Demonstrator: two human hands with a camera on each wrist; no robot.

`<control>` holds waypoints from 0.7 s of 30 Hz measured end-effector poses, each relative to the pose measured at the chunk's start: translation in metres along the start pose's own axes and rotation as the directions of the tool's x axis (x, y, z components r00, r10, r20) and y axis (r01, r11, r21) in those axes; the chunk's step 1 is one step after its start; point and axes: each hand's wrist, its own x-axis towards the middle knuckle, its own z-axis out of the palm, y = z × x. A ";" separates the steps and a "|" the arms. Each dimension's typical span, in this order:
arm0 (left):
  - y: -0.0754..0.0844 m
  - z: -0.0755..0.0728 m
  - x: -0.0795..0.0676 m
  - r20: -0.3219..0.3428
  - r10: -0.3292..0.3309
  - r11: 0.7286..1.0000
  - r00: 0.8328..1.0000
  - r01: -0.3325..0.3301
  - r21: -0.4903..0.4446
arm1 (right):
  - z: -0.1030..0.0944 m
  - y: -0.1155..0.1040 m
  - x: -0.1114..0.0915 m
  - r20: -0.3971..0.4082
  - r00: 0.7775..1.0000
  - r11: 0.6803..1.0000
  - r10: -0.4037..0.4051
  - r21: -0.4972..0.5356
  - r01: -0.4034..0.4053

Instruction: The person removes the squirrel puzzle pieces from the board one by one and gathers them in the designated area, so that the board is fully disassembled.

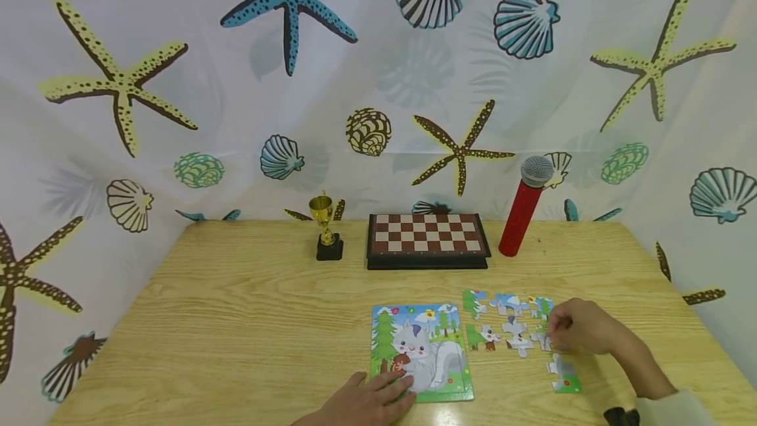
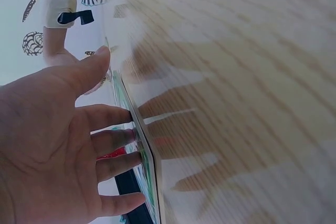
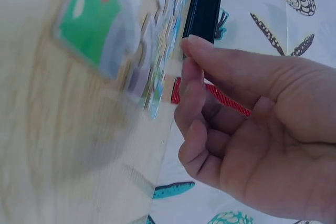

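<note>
My left hand rests with extended fingers on the lower left corner of a squirrel picture board. In the left wrist view, those fingertips lie along the board's edge. To the board's right lie several loose jigsaw pieces, laid out in rows with gaps between them. Over the right end of these rows is my right hand, its thumb and index fingertips together and the other fingers curled; nothing shows between them. A corner piece with green ground and a red flower lies on the table near it.
Behind the puzzle, a checkered board-game case stands at the table's back edge. A small gold trophy cup is left of it, and a red microphone stands right of it. A shell-and-starfish patterned cloth hangs behind the wooden table.
</note>
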 end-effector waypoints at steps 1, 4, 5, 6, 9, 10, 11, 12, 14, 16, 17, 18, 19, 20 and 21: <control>0.000 0.000 0.000 -0.004 0.001 1.000 1.000 -0.001 0.003 | 0.001 -0.002 0.003 0.006 1.000 1.000 -0.011 0.014 0.011; 0.000 0.000 0.000 -0.012 0.006 1.000 1.000 -0.005 0.013 | 0.007 -0.012 0.011 0.016 0.999 0.999 -0.051 0.019 0.050; 0.000 0.001 0.000 -0.014 0.006 1.000 1.000 -0.006 0.016 | 0.009 -0.015 0.014 0.019 0.998 0.998 -0.057 0.021 0.057; 0.000 0.001 0.000 -0.014 0.006 1.000 1.000 -0.005 0.017 | 0.012 -0.019 0.017 0.021 0.998 0.998 -0.066 0.022 0.066; 0.000 0.001 0.000 -0.006 0.001 1.000 1.000 -0.001 0.011 | 0.021 -0.031 0.026 0.034 0.996 0.995 -0.087 0.042 0.085; 0.000 0.001 0.000 -0.005 -0.001 1.000 1.000 0.001 0.006 | 0.024 -0.035 0.029 0.042 0.994 0.994 -0.099 0.057 0.097; 0.000 0.001 0.000 -0.004 -0.003 1.000 1.000 0.003 0.003 | 0.027 -0.039 0.031 0.047 0.992 0.991 -0.115 0.068 0.112; 0.001 0.001 0.000 0.000 -0.005 1.000 1.000 0.005 -0.002 | 0.031 -0.043 0.034 0.047 0.990 0.989 -0.132 0.075 0.129; 0.001 0.001 0.000 -0.001 -0.007 1.000 1.000 0.007 -0.004 | 0.038 -0.051 0.039 0.040 0.987 0.985 -0.157 0.080 0.153; 0.001 0.001 0.000 0.000 -0.006 1.000 1.000 0.006 -0.006 | 0.046 -0.059 0.044 0.025 0.983 0.981 -0.179 0.081 0.177; 0.001 0.001 0.000 0.002 -0.004 1.000 1.000 0.004 -0.004 | 0.049 -0.064 0.046 0.014 0.983 0.981 -0.181 0.074 0.180; 0.002 0.001 0.000 0.009 -0.005 1.000 1.000 0.005 -0.005 | 0.053 -0.068 0.048 0.005 0.983 0.980 -0.183 0.078 0.182; 0.002 0.000 0.000 0.015 -0.005 1.000 1.000 0.005 -0.006 | 0.057 -0.073 0.050 -0.003 0.982 0.980 -0.186 0.076 0.186; 0.002 0.000 0.000 0.023 -0.006 1.000 1.000 0.007 -0.007 | 0.062 -0.077 0.052 -0.008 0.983 0.980 -0.184 0.079 0.184; 0.003 0.000 0.000 0.033 -0.009 1.000 0.999 0.010 -0.012 | 0.066 -0.082 0.053 -0.010 0.983 0.979 -0.184 0.086 0.185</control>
